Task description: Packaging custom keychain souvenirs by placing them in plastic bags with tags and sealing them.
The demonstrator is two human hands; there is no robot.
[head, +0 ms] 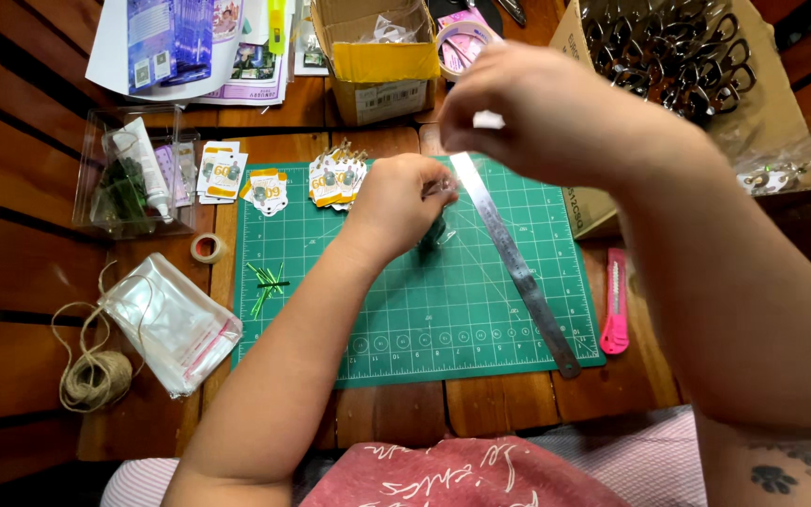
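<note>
Wooden slat table, green cutting mat [405, 319] in the middle. Left hand [401, 202] is curled over the mat's upper centre, fingers pressed together on a small clear packet [443, 191] with something dark green hanging under it; blurred, so can't tell exactly what's inside. Right hand [546, 108] is raised just up and right of that grip, fingertips pinched on a small white strip [488, 119].

Counts, working out from the grip:
- 1 steel ruler [516, 263], lying diagonally on the mat just right of the packet, lower end past the mat's bottom edge
- 1 fanned pile of small printed cards [337, 178] just left of the grip, plus two more piles [265, 191] [219, 172] further left
- a few thin green strips [265, 282] down-left on the mat
- 1 pink utility knife [616, 300] off the mat's right edge
- 1 tape roll [206, 248], 1 stack of clear bags [173, 321], 1 coil of twine [94, 374] well left
- 1 clear tray [133, 169] far left, 1 small open carton [375, 56] above, 1 larger box of metal clasps [668, 52] up-right

Lower half of the mat below the grip is open; the top and right edges are crowded by boxes.
</note>
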